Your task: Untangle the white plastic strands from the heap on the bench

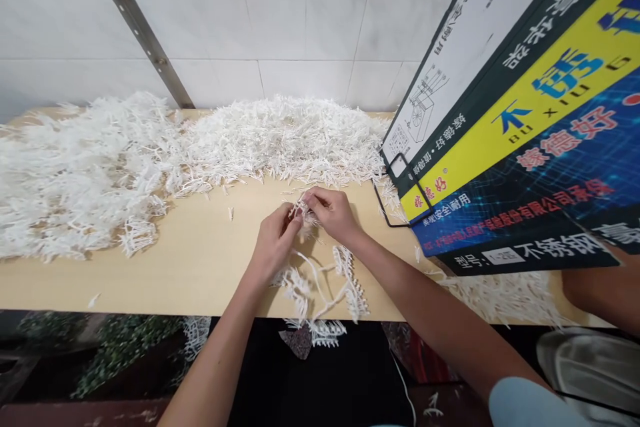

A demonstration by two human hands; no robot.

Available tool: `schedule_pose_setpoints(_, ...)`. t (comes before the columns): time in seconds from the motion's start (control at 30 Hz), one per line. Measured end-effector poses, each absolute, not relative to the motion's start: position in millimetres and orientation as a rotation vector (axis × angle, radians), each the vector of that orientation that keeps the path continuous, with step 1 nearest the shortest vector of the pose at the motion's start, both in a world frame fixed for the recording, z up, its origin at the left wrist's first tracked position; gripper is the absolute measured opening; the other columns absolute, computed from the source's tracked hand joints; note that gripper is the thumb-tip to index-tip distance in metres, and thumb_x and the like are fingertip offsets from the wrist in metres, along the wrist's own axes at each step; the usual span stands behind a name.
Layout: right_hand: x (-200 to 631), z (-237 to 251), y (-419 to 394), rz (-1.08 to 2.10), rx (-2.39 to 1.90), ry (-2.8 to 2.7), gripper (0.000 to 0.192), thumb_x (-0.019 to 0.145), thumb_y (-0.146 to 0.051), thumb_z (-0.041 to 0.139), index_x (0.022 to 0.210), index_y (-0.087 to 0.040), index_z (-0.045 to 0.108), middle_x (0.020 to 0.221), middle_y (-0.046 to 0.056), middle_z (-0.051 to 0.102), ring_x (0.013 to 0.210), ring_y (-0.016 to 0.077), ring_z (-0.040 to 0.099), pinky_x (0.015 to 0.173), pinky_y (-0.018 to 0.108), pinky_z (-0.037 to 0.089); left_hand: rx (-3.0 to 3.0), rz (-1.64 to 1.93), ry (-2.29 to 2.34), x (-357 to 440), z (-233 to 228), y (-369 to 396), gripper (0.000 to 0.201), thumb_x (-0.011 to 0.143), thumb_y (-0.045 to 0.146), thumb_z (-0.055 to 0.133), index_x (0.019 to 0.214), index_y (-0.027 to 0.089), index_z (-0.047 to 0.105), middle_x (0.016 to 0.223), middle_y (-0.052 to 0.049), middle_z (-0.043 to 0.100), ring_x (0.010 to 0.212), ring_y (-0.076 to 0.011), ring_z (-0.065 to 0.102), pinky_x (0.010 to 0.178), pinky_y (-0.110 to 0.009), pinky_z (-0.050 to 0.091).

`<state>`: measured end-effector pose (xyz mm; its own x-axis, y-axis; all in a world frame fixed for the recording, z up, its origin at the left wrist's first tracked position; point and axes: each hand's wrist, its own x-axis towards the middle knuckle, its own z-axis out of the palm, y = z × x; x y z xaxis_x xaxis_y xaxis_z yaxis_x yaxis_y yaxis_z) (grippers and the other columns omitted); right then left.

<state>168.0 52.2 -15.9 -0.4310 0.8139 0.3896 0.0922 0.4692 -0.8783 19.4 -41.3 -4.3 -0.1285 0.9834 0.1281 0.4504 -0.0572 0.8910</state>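
My left hand (278, 237) and my right hand (334, 213) meet over the middle of the wooden board (215, 260). Fingertips of both pinch a small white stringy piece (300, 205), partly covered by the fingers. Below them, a white cord (320, 287) loops over the board, fringed with many thin white pieces (353, 283). One fringed end (327, 332) hangs past the front edge. Behind my hands lies a long heap of loose thin white pieces (290, 137), joined on the left by a fluffier white heap (85, 177).
A large printed cardboard box (505, 147) stands on the right, with a black wire frame (400, 225) at its lower corner. Another person's arm (597, 293) shows behind it. A metal bracket (150, 47) leans against the tiled wall (305, 20). More white pieces (505, 297) lie below the box.
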Motion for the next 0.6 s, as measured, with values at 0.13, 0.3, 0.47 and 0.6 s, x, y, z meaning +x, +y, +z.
schedule_pose_setpoints(0.13,167.1,-14.1,50.5,1.031,-0.703,-1.943,0.028,0.099,-0.038,0.062,0.081,-0.018,0.071,0.071,0.000,0.065,0.064,0.0134,0.054,0.063,0.026,0.039,1.513,1.185,1.658,18.9,-3.8,-42.5,0.031,0.097,0.049,0.056,0.089,0.019,0.061,0.071,0.003,0.053,0.066,-0.0148,0.047,0.062,-0.028,0.034)
schedule_pose_setpoints(0.3,169.0,-18.6,50.7,0.887,-0.649,-2.053,0.029,0.101,-0.033,0.058,0.079,-0.019,0.071,0.069,0.000,0.066,0.064,0.0133,0.056,0.066,0.026,0.040,1.563,1.191,1.726,18.4,-7.6,-42.5,0.048,0.098,0.057,0.052,0.068,0.019,0.051,0.062,0.002,0.052,0.060,-0.0137,0.047,0.061,-0.028,0.032)
schedule_pose_setpoints(0.47,167.2,-17.0,45.7,0.788,-0.721,-2.099,0.031,0.101,-0.030,0.056,0.074,-0.020,0.068,0.068,0.000,0.067,0.063,0.0133,0.056,0.066,0.027,0.040,1.669,1.132,1.886,19.9,-12.3,-41.1,0.046,0.104,0.044,0.042,0.066,0.020,0.050,0.054,0.003,0.044,0.054,-0.0134,0.040,0.059,-0.030,0.026)
schedule_pose_setpoints(0.6,171.9,-18.3,52.2,0.890,-1.013,-1.822,0.037,0.101,-0.035,0.056,0.068,-0.020,0.063,0.058,0.000,0.060,0.056,0.0133,0.052,0.060,0.028,0.040,1.780,1.034,1.895,20.3,-14.0,-42.0,0.047,0.102,0.039,0.043,0.058,0.022,0.039,0.050,0.002,0.037,0.049,-0.0133,0.034,0.058,-0.032,0.023)
